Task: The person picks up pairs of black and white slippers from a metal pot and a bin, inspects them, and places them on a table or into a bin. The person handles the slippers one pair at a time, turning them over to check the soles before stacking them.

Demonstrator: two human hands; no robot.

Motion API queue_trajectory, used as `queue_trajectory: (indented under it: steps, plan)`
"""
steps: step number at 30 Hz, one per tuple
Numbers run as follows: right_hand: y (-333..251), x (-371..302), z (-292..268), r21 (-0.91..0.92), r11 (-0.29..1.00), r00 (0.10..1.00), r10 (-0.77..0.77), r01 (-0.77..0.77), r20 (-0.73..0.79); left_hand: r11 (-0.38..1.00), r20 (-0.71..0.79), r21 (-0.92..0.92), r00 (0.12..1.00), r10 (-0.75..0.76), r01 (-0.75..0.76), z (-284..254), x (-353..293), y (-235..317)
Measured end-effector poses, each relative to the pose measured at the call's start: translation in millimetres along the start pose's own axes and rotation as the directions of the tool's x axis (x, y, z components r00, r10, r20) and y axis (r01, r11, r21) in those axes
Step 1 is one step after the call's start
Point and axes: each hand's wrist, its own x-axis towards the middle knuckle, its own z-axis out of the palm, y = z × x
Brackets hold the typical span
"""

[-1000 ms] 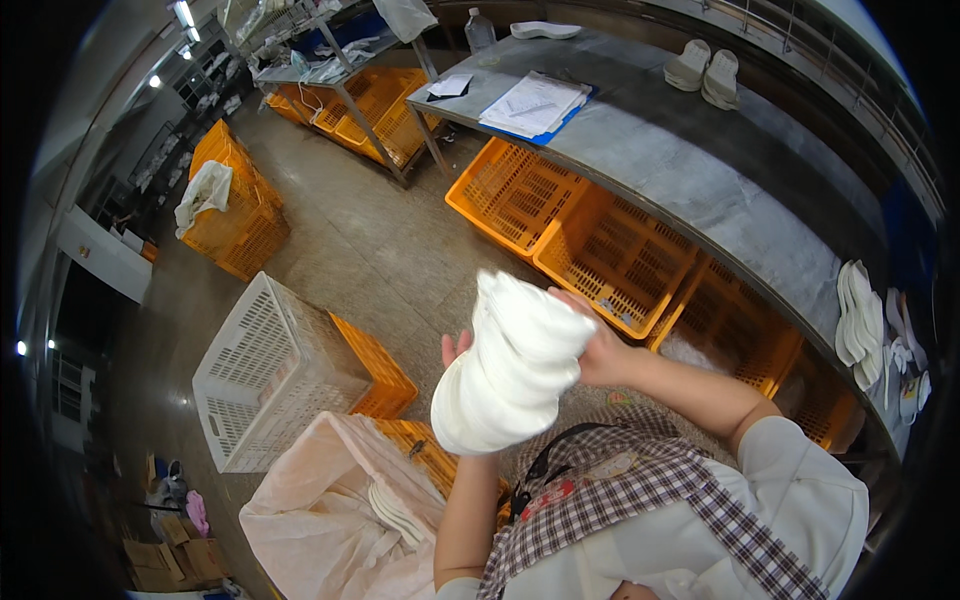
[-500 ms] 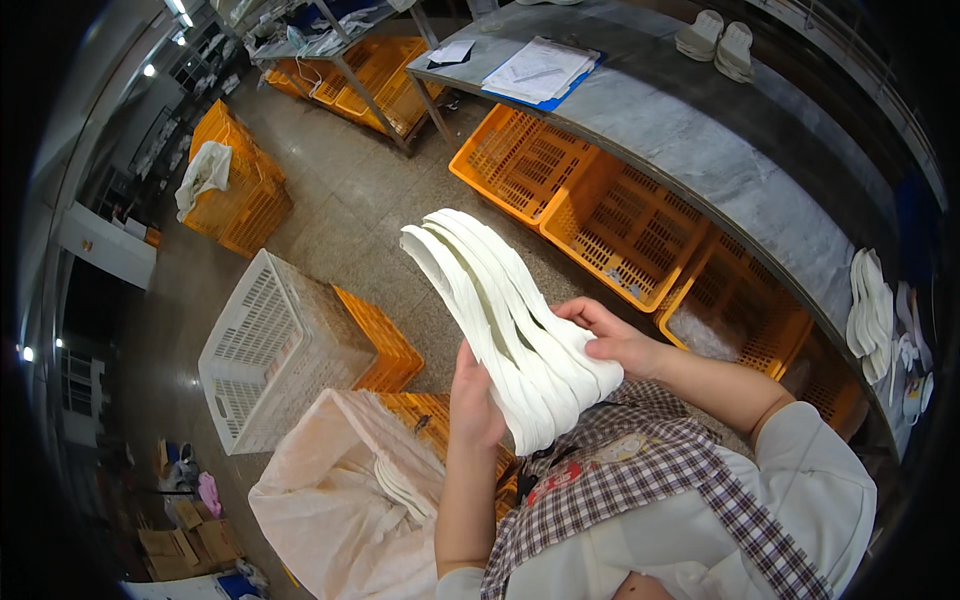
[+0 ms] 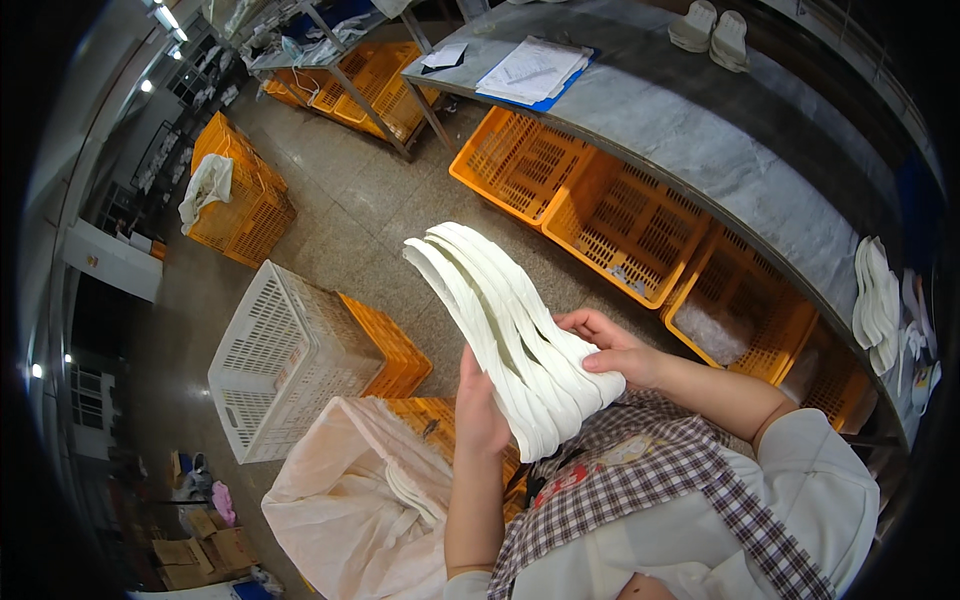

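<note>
White sole stack point(image 3: 528, 345): held up, right of the pink cloth bin point(image 3: 325, 500) | left hand point(image 3: 481, 408) and right hand point(image 3: 612, 350) grip it | done: bunched up | not yet: put down | inside bin: more soles point(image 3: 412, 494), maybe a few, hard to see

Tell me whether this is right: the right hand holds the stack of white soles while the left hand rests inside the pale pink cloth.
The left hand is misplaced: the head view shows it against the left side of the stack of white soles, outside the pale pink cloth. The right hand does hold the stack.
</note>
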Motion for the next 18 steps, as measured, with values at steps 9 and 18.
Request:
queue_trajectory:
  steps: [9, 18]
  plan:
    - [-7, -1, 11, -0.126, 0.990, 0.998, -0.054, 0.057, 0.027, 0.993, -0.067, -0.098, 0.996, -0.066, 0.059, -8, -5, -8]
    - [-27, -4, 8, 0.643, 0.766, 1.000, -0.006, -0.007, 0.018, 0.802, 0.168, -0.594, 0.985, 0.048, 0.062, -12, -23, -6]
